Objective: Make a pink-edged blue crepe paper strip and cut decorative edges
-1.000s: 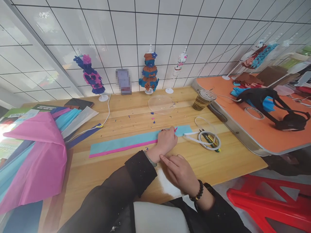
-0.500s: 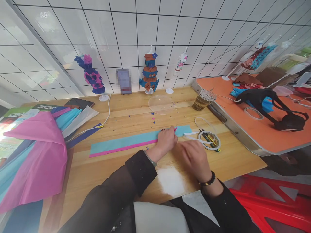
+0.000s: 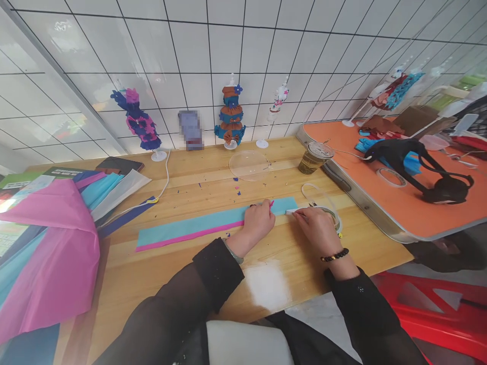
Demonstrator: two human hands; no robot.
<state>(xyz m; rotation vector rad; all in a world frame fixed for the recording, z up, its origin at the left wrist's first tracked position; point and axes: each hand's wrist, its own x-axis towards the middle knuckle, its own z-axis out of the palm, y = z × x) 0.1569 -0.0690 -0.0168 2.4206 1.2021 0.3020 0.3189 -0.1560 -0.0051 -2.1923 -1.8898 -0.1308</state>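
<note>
A long light-blue strip (image 3: 190, 224) of paper or thin cloth lies across the table, with a pink strip (image 3: 190, 235) along its near edge. My left hand (image 3: 259, 220) is closed over its right part, and a bit of pink sticks up past the fingers. My right hand (image 3: 317, 225) pinches the end of a white tape (image 3: 290, 212) at the strip's right end. Behind that hand, a tape roll (image 3: 338, 219) lies partly hidden, with a yellow-and-black cutter mostly covered.
Pink fabric (image 3: 64, 243) and other sheets pile up at the left. Decorated stands (image 3: 231, 121), a phone (image 3: 191, 129) and a clear disc (image 3: 249, 166) are along the wall. A lidded cup (image 3: 315, 158) stands beside the orange folding table (image 3: 380, 197); a red stool (image 3: 429, 309) is below.
My right hand has moved onto the white tape's end and closed its fingers on it, now covering much of the roll and cutter. My left hand stays on the strip.
</note>
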